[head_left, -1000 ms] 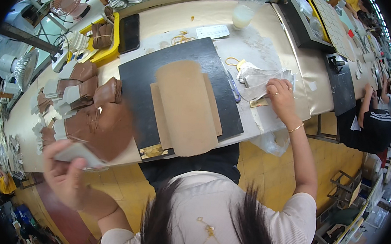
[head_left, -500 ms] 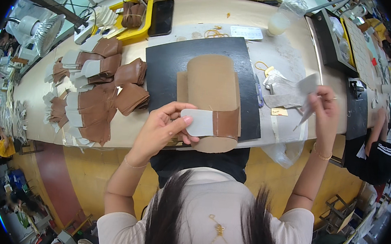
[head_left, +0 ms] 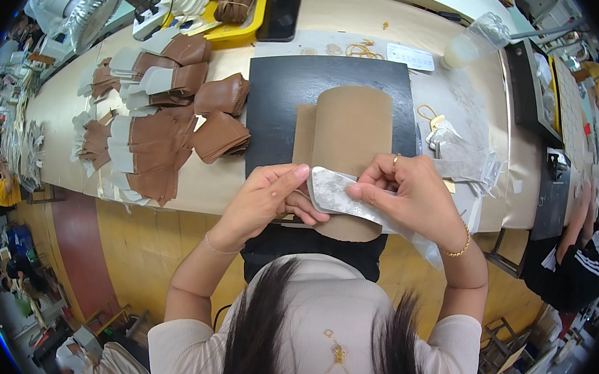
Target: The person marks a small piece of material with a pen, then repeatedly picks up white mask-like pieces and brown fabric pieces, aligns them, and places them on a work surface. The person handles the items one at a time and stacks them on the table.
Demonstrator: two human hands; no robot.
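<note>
A tan, rounded block (head_left: 353, 124) lies on a black board (head_left: 274, 106) in front of me. Over its near end, my right hand (head_left: 412, 197) pinches a smudged grey-white strip with a rounded end (head_left: 338, 192), thumb on top. My left hand (head_left: 263, 197) is closed at that rounded end, its thumb and fingers on the edge of a white-ended leather strip. The grey strip and my right hand cover most of that leather strip. Left of the board are stacks of brown leather pieces with white ends (head_left: 149, 149).
A yellow tray (head_left: 258, 12) with a tied brown bundle and a dark phone (head_left: 280, 16) sit at the back. Farther right are grey strips (head_left: 458, 165), a plastic cup (head_left: 461, 50) and a black tray (head_left: 525, 86). Another person works at the far right.
My right hand has come left from beside the board, bringing the grey-white strip over the leather strip at my left hand. The whole view has shifted slightly.
</note>
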